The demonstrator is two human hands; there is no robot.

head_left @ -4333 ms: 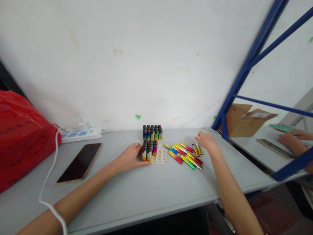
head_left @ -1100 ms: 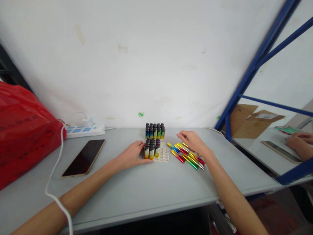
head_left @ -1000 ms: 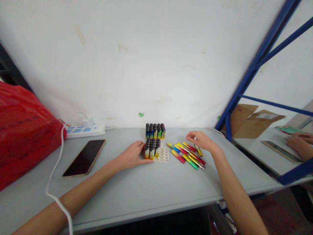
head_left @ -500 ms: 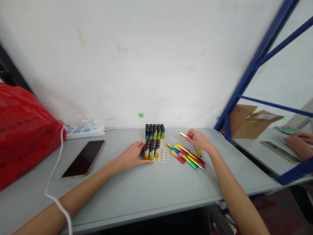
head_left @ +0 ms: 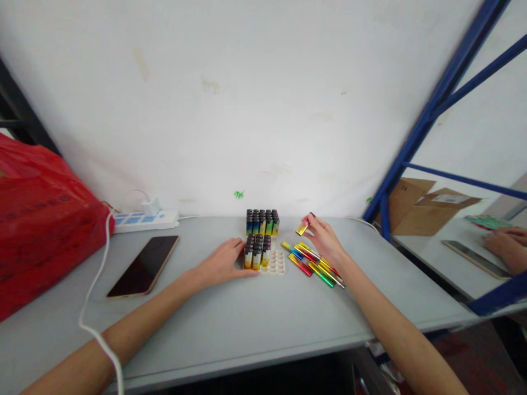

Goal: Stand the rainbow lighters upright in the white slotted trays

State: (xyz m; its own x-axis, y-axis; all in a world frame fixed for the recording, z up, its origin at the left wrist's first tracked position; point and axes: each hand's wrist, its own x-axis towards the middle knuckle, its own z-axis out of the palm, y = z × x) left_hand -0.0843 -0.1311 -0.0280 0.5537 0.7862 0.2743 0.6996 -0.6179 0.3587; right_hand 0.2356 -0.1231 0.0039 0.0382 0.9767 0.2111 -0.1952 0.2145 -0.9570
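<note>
My right hand (head_left: 323, 237) pinches a yellow-and-red lighter (head_left: 303, 227), held tilted above the desk with its yellow end pointing down-left. Below that hand, several shiny lighters (head_left: 316, 266) in red, green, blue and gold lie loose on the desk, some partly overlapping. My left hand (head_left: 225, 260) grips the left side of a white tray (head_left: 278, 262) with round holes, thumb along the front and fingers behind. Several lighters (head_left: 256, 253) stand upright in the tray's left part, black tops up; holes show at its right. Behind it stands a second block of upright lighters (head_left: 262, 223).
On the left lie a phone (head_left: 144, 266), a white power strip (head_left: 146, 220) and a red plastic bag (head_left: 45, 219); a white cable (head_left: 88, 296) crosses my left forearm. Right are a blue metal frame (head_left: 411, 148), a cardboard box (head_left: 420, 211) and another person's hands (head_left: 504, 244).
My right hand has moved slightly left with the lighter, which has turned from nearly level to slanting, yellow end down. My left hand stays at the tray.
</note>
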